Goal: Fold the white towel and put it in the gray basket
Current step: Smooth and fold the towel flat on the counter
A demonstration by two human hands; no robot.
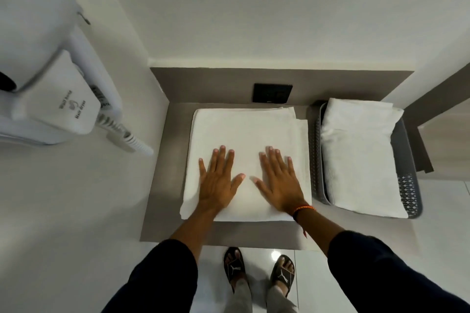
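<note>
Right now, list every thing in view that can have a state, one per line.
white towel: folded into a flat square on the counter, not yet in the basket.
left hand: open, palm flat on the towel.
right hand: open, palm flat on the towel.
gray basket: upright on the counter, already holding a folded towel.
hair dryer: hung in its wall holder.
</note>
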